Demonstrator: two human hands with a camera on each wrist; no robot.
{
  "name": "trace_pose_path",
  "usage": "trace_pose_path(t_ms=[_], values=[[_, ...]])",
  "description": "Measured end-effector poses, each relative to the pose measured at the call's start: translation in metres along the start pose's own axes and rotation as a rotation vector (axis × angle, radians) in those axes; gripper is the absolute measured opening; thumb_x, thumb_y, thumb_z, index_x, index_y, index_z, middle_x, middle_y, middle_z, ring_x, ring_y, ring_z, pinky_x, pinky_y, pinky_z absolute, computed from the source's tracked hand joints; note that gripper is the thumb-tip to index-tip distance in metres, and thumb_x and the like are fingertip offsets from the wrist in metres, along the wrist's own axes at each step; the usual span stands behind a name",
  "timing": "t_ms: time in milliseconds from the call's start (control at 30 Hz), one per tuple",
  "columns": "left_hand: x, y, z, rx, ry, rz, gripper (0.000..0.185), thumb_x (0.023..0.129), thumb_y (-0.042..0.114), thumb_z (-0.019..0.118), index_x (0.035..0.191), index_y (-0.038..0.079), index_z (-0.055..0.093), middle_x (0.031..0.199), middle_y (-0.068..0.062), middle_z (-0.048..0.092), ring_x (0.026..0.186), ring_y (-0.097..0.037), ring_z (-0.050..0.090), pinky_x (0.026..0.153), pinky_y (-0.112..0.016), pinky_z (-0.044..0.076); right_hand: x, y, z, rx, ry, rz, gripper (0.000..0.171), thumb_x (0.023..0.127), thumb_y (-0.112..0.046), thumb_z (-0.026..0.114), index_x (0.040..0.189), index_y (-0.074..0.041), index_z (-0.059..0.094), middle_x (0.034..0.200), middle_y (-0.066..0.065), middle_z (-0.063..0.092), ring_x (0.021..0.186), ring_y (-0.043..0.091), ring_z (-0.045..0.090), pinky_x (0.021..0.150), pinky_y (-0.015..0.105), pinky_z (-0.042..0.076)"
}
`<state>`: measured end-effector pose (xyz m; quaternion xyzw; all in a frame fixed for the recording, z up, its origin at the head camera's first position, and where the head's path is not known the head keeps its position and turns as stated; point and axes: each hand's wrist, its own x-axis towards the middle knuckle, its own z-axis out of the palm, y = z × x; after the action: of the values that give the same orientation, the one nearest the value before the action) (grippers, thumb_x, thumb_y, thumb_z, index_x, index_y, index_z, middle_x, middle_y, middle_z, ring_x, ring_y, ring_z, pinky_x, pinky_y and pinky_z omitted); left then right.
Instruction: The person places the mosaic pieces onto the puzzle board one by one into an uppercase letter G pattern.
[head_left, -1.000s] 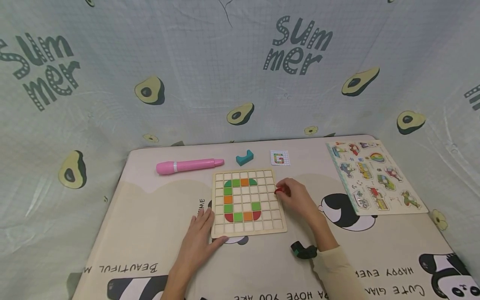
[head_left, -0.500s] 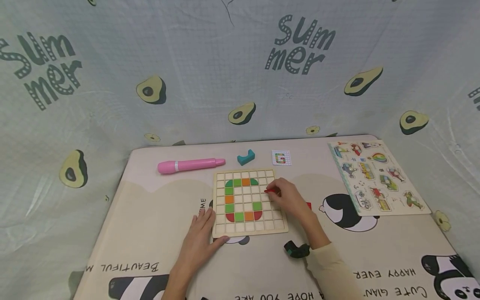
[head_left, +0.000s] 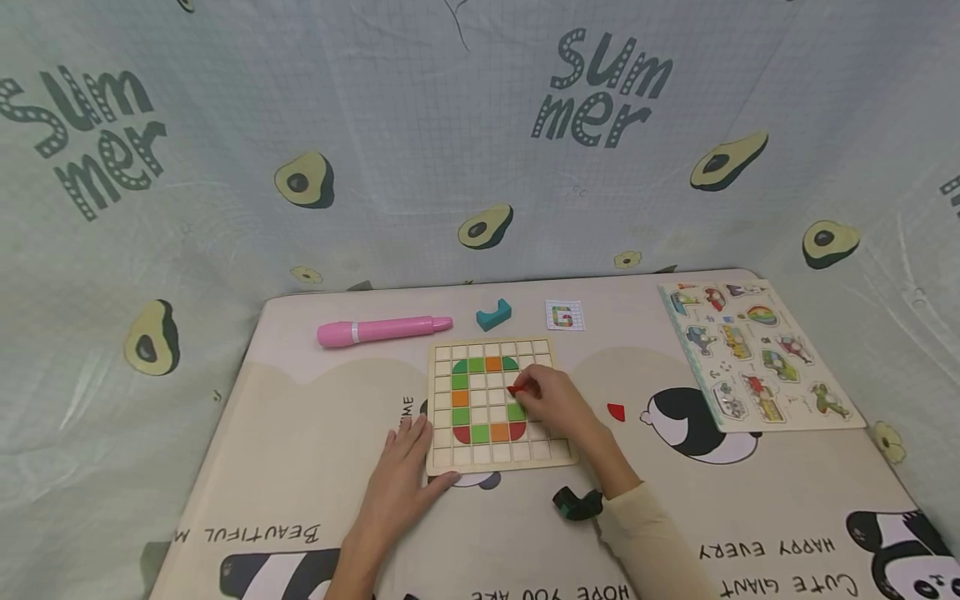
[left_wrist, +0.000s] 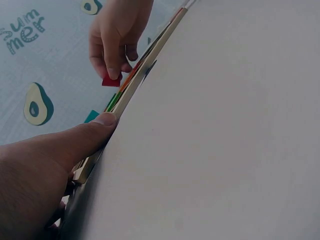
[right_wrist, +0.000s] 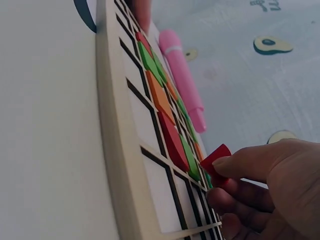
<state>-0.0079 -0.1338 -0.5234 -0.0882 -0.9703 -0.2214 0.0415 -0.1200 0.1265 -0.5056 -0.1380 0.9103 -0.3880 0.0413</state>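
The right hand (head_left: pixel 555 406) pinches a red tile (head_left: pixel 514 389) just above the grid board (head_left: pixel 558 454), near the nearly finished G. The left hand (head_left: pixel 401 483) lies flat, steadying the board's edge. Another red tile (head_left: pixel 616 411) waits beside the board, maybe the last.

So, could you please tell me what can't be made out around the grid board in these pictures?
- Head view: the right hand covers the cells under it on the grid board.
- Head view: the pattern card is too small to read cell by cell.
- Left wrist view: the left hand hides the board's near edge.
- Right wrist view: the red tile is partly hidden by fingers.
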Motion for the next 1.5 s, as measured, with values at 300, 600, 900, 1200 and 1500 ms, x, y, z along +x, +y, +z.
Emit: trace_pose_path(t_ms=[300, 600, 900, 1200, 1500], values=[[0.000, 0.001, 0.000, -0.006, 0.002, -0.003, 0.088, 0.081, 0.051, 0.078, 0.146, -0.001, 0.049, 0.156, -0.016, 0.044, 0.150, -0.036, 0.033, 0.127, -0.050, 0.027, -0.001, -0.005, 0.006, -0.034, 0.015, -0.031, 0.012, 0.093, -0.014, 0.071, 0.104, -0.011, 0.070, 0.092, 0.000, 0.067, 0.081, 0.013, 0.055, 0.073, 0.023, 0.055], [0.001, -0.001, -0.001, -0.009, -0.007, 0.001, 0.085, 0.083, 0.049, 0.077, 0.146, -0.001, 0.049, 0.156, -0.016, 0.044, 0.150, -0.036, 0.033, 0.127, -0.050, 0.027, -0.001, -0.005, 0.009, -0.046, 0.034, -0.038, 0.011, 0.092, -0.017, 0.073, 0.100, -0.009, 0.073, 0.088, -0.001, 0.062, 0.077, 0.011, 0.053, 0.067, 0.019, 0.050], [0.002, -0.002, -0.002, 0.000, -0.004, 0.010, 0.086, 0.084, 0.050, 0.076, 0.146, -0.001, 0.048, 0.156, -0.017, 0.044, 0.151, -0.036, 0.033, 0.127, -0.050, 0.026, 0.000, -0.004, 0.010, -0.096, 0.055, -0.073, 0.013, 0.091, -0.015, 0.074, 0.097, -0.005, 0.078, 0.089, 0.002, 0.063, 0.078, 0.011, 0.053, 0.069, 0.023, 0.052], [0.002, -0.002, -0.001, -0.003, -0.004, 0.011, 0.086, 0.084, 0.050, 0.076, 0.147, -0.001, 0.048, 0.156, -0.016, 0.044, 0.150, -0.036, 0.033, 0.127, -0.051, 0.027, -0.002, -0.003, 0.007, -0.091, 0.058, -0.037, 0.017, 0.092, -0.019, 0.072, 0.106, -0.008, 0.074, 0.094, 0.000, 0.063, 0.082, 0.011, 0.054, 0.072, 0.022, 0.054], [0.001, -0.001, 0.000, 0.009, 0.013, 0.013, 0.088, 0.082, 0.051, 0.077, 0.146, -0.001, 0.048, 0.156, -0.016, 0.044, 0.150, -0.036, 0.034, 0.126, -0.051, 0.028, -0.010, 0.004, -0.003, -0.083, 0.072, 0.017, 0.025, 0.093, -0.022, 0.071, 0.115, -0.009, 0.071, 0.097, 0.000, 0.060, 0.086, 0.013, 0.053, 0.074, 0.023, 0.053]])
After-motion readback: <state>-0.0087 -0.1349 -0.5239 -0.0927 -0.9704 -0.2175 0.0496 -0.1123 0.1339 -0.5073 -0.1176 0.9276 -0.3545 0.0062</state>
